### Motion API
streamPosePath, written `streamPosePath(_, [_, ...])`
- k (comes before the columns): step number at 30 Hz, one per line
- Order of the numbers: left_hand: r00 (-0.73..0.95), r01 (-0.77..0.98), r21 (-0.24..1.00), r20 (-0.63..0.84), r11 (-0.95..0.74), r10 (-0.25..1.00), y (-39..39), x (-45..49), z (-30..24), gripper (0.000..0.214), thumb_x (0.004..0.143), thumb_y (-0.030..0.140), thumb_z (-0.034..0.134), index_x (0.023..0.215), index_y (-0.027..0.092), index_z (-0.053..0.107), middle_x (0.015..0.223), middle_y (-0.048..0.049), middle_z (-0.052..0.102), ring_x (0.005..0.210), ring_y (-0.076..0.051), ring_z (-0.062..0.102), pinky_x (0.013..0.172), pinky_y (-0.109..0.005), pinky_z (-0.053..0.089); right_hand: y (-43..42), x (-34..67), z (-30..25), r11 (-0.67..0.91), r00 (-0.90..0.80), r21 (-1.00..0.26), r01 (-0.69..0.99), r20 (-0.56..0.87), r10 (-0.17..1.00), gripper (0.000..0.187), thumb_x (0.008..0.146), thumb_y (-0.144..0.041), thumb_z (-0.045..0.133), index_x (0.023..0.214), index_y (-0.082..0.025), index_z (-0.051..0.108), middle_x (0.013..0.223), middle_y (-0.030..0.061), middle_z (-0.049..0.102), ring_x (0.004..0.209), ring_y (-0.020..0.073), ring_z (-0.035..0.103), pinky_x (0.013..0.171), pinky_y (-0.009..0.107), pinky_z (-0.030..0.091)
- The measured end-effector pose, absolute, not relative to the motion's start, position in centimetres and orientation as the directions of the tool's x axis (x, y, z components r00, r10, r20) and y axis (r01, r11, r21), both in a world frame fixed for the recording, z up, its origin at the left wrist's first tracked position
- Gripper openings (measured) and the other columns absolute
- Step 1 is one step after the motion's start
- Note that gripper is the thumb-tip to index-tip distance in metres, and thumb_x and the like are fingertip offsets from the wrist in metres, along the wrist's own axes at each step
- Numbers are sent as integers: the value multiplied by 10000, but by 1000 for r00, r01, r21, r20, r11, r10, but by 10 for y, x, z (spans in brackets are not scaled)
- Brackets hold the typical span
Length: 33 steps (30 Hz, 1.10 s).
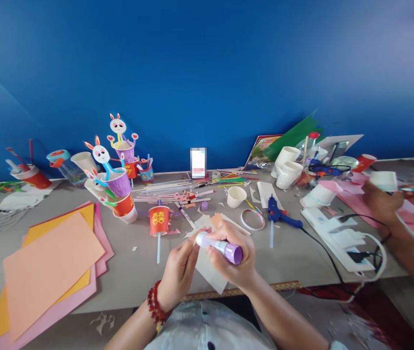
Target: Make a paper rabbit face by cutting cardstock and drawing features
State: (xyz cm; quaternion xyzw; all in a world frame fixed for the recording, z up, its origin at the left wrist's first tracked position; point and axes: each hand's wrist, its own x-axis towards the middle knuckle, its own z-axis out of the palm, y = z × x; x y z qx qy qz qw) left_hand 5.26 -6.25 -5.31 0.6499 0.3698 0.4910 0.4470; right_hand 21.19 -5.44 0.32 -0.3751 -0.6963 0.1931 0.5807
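Observation:
My right hand [238,255] is wrapped round a purple and white glue stick [221,248], tip pointing left. My left hand [178,270], with a red bead bracelet at the wrist, pinches something small at the glue stick's white tip; I cannot make out what. Under both hands lies a piece of white paper [209,272] on the grey table [137,277]. A red paper cup on a straw [159,221] stands just beyond my left hand.
Sheets of orange and pink paper [46,272] lie at the left. Bunny paper-cup figures [114,180] stand behind them. A blue glue gun [280,216] with a black cord, white cups [287,170], straws and scraps lie ahead. Another person's hands [385,201] hold a white cup at the right.

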Motion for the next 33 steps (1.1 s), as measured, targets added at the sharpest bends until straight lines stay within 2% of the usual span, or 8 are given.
streamPosePath(6, [247,51,940,317,-338,916,-62,53,-58,326,992,278,491,1264,228,666,1351,-95,636,1312,-283,541,1076,-395,449,-52,215,2,604,-17,-741,294,628,778,75,776,-190,585,709,-222,584,600,-15,593,532,147,518,520,268,408])
streamPosePath(11, [253,54,938,318,-342,914,-60,53,-58,354,998,268,475,1316,219,623,1360,-103,629,1264,-267,585,1077,-372,451,-51,213,3,614,-46,-738,279,628,777,58,754,-188,590,704,-218,594,599,-11,596,523,142,495,521,271,398])
streamPosePath(17, [332,171,873,385,-456,861,-57,50,-58,305,1017,197,398,1208,172,635,1391,-137,597,1282,-249,571,1040,-353,477,-48,214,4,587,-33,-766,263,601,799,80,759,-183,585,684,-212,590,589,-13,575,524,141,489,513,265,380])
streamPosePath(22, [383,270,801,420,-535,823,-55,49,-59,266,1011,151,380,1138,169,612,1398,-155,582,1171,-219,634,999,-348,508,-45,214,4,587,-35,-764,268,601,799,97,755,-168,583,667,-210,586,585,-18,564,518,133,478,523,265,371])
streamPosePath(29, [420,326,730,458,-601,784,-52,48,-62,451,996,113,391,1433,209,447,1448,-147,536,1314,-240,539,1065,-383,474,-43,218,3,586,-59,-769,255,592,804,84,748,-164,586,676,-206,595,592,-24,564,522,130,480,516,261,354])
streamPosePath(33, [414,306,746,455,-591,789,-51,47,-63,501,997,107,399,1484,226,399,1489,-132,496,1368,-239,488,1100,-381,446,-42,218,2,583,-37,-772,254,595,803,93,753,-160,586,673,-204,604,591,-24,561,514,126,474,511,260,358])
